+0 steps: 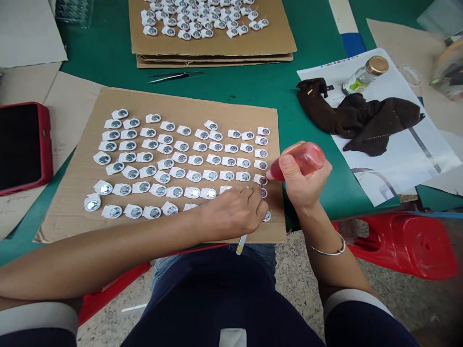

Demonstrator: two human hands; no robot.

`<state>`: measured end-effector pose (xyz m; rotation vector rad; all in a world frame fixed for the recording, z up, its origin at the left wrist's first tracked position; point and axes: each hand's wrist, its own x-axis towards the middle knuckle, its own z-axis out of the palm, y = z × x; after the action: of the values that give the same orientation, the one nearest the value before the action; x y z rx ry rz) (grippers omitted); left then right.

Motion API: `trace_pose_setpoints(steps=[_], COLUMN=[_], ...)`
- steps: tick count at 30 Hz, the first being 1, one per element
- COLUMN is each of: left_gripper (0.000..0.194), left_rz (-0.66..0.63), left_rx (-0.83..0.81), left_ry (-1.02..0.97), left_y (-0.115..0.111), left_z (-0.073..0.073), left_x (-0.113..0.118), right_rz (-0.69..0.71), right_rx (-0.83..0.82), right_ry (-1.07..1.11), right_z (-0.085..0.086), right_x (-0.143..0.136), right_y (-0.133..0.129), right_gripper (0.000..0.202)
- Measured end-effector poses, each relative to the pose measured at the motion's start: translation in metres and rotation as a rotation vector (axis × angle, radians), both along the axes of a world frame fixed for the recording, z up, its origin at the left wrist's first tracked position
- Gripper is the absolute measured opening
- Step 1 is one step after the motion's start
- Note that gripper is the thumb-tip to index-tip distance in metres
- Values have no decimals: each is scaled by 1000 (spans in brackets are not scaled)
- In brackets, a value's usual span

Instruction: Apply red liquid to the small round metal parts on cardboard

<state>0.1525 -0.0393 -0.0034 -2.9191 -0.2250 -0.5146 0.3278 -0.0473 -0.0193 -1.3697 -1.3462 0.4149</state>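
Note:
My right hand [307, 183] is wrapped round a soft red squeeze bottle [307, 156]. The bottle's tip points left and down at a small white piece with a round silvery face [260, 179] in the rightmost column. Close beside it, my left hand [235, 212] is closed on a thin pen-like stick [241, 245], whose white and yellow end sticks out below the palm; its working tip is hard to make out. Several similar pieces lie in rows on the brown cardboard sheet [72, 207] under my hands, and my left hand and forearm hide some of them.
Behind the sheet lie tweezers [175, 77] and a cardboard stack [217, 46] bearing more pieces. A dark brown cloth [336, 115] and a gold-lidded glass jar [365, 74] rest on printed paper at right. A red-cased phone [21, 147] lies left. A red stool [408, 246] stands below right.

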Motion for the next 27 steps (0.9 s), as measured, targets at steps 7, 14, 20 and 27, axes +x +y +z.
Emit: trace_pose_setpoints(steps=[7,14,20,27], left_gripper=[12,11,12,11], left_rz=[4,17,12,17], left_rx=[-9,-12,-26,-22], left_ry=[3,3,-20,-17], left_y=[0,0,1,1], left_z=[0,-3,-2,-1], left_x=[0,-1,-1,0], right_rz=[-3,-39,-67,-114], right_rx=[-25,-6,27,47], right_ry=[30,-1,-55,-132], right_z=[-1,0,0,-1], right_x=[-2,1,4,6], right_y=[0,1,2,1], right_gripper=[20,22,25,28])
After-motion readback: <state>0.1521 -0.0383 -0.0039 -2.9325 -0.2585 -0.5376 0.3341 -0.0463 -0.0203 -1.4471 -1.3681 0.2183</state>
